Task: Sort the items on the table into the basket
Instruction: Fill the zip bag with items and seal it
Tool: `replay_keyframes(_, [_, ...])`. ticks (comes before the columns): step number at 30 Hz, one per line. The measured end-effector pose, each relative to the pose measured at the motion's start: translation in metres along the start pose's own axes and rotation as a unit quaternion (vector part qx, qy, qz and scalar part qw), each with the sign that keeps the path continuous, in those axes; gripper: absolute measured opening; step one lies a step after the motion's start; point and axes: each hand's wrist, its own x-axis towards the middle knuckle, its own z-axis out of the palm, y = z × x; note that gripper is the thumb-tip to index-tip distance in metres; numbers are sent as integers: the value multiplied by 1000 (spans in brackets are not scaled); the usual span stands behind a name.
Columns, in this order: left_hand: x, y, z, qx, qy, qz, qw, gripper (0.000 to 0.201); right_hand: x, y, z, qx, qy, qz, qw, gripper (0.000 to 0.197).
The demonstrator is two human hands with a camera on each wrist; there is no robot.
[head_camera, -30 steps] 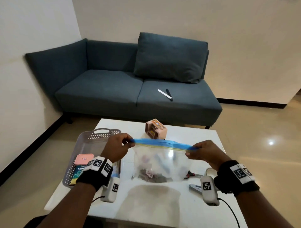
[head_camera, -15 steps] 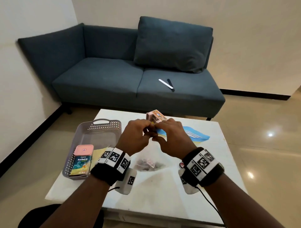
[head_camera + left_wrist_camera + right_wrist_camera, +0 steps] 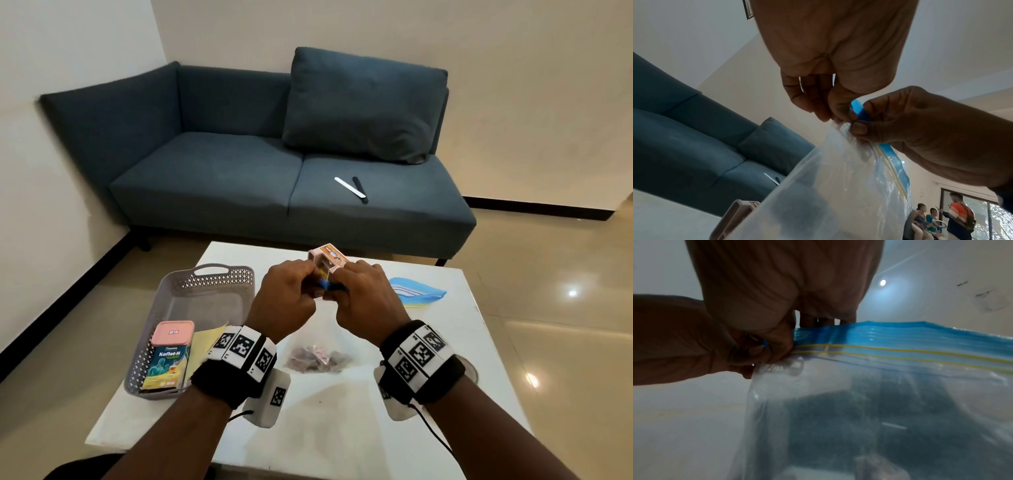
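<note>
A clear zip bag (image 3: 318, 346) with a blue seal strip (image 3: 879, 335) hangs above the white table (image 3: 342, 428), small dark items lying in its bottom. My left hand (image 3: 291, 294) and right hand (image 3: 359, 294) are close together and both pinch the left end of the seal strip (image 3: 859, 112). The rest of the strip (image 3: 418, 294) trails off to the right. The grey plastic basket (image 3: 191, 284) stands at the table's left side, holding a pink-lidded Koflet-H tin (image 3: 168, 356) and a yellow paper (image 3: 202, 346).
A pink open box (image 3: 325, 258) stands on the table just behind my hands. A blue sofa (image 3: 257, 178) with two slim sticks (image 3: 352, 186) on its seat lies beyond the table. Several people (image 3: 941, 217) stand far off in the left wrist view.
A second ago my hands held the bag's seal stretched wide apart. The right hand has since come left to meet the left hand at one end of the strip.
</note>
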Motion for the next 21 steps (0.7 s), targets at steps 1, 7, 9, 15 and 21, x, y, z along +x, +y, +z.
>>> replay_keyframes(1, [0, -1, -1, -5, 4, 2, 1000, 22, 0, 1, 1, 8, -4, 0, 1000, 11])
replay_keyframes(7, [2, -1, -10, -9, 7, 5, 1000, 15, -5, 6, -3, 3, 0, 12, 1000, 19])
replay_keyframes(9, [1, 4, -13, -22, -22, 1, 1000, 16, -4, 8, -6, 7, 3, 13, 1000, 17])
replay_keyframes(15, [1, 12, -12, -26, -32, 24, 999, 20, -4, 8, -9, 15, 12, -15, 1000, 13])
replay_keyframes(21, [1, 13, -11, 2, 4, 25, 1000, 12, -12, 14, -1, -33, 75, -12, 997, 13])
